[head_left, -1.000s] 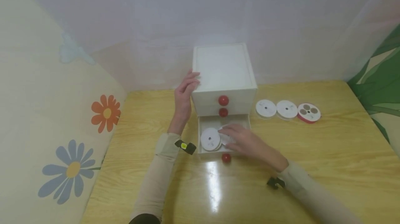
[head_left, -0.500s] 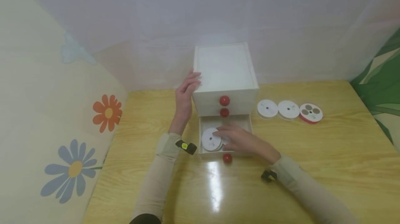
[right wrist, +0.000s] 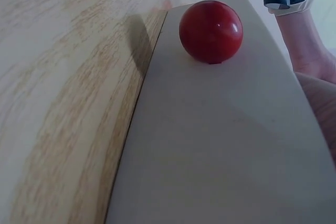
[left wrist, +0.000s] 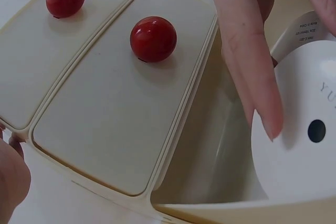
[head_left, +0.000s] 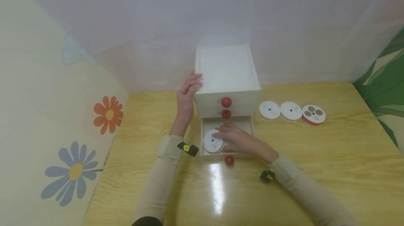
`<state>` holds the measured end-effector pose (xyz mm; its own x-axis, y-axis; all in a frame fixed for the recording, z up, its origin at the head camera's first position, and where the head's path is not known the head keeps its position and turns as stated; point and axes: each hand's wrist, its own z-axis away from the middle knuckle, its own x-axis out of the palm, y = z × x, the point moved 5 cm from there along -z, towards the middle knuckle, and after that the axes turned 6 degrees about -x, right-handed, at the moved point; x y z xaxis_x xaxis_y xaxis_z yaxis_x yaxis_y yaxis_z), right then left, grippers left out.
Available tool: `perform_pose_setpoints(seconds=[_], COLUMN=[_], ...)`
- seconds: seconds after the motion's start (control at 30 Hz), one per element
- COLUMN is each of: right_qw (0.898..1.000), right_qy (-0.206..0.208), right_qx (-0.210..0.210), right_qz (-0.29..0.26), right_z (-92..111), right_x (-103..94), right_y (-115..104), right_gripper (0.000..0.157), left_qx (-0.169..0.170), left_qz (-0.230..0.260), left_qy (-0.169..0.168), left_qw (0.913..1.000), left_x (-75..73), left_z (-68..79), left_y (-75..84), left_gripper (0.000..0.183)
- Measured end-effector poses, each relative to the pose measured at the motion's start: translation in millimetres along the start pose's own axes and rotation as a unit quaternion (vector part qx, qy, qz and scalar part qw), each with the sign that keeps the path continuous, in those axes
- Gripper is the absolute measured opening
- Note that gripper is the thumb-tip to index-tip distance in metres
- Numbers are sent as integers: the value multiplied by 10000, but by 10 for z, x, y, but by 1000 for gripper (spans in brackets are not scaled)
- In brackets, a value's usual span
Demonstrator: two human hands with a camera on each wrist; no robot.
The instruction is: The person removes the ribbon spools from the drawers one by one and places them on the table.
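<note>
Over the whole scene, from the head view, a white chest of drawers [head_left: 228,68] stands at the centre of the frame on a wooden table [head_left: 116,184], its bottom drawer [head_left: 208,122] pulled out. The person's left hand [head_left: 186,94] rests loosely, fingers extended, on the chest's left top edge. In the drawer, just below centre, lies a white spool [head_left: 211,145]; the right hand [head_left: 238,140] reaches over it from the right. Three more spools [head_left: 291,110] sit in a row at centre right, the last edged in red. In the left wrist view, a straight finger of the right hand touches the face of that spool at right, a second spool [left wrist: 302,30] showing behind; I can't tell whether the hand grips anything. In the right wrist view, a red knob [right wrist: 211,31] sits top centre on the drawer front, with table to the left.
</note>
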<state>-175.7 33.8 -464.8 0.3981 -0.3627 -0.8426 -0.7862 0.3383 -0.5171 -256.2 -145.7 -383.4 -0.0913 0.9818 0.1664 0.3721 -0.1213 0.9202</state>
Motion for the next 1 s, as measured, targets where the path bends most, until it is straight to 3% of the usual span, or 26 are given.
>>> perform_pose_setpoints(seconds=[0.3,1.0], right_qw=[9991,9990], right_qy=[112,408], right_qx=[-159,-76], right_qz=[366,136], right_z=[-29,-34], right_x=[40,38], right_y=[40,31], right_gripper=[53,47], left_qx=[-7,27], left_qz=[-49,24], left_qy=[-2,-66], left_qw=[10000,10000], left_x=[-8,14], left_z=[-7,6], left_y=[-17,1], left_gripper=[20,22])
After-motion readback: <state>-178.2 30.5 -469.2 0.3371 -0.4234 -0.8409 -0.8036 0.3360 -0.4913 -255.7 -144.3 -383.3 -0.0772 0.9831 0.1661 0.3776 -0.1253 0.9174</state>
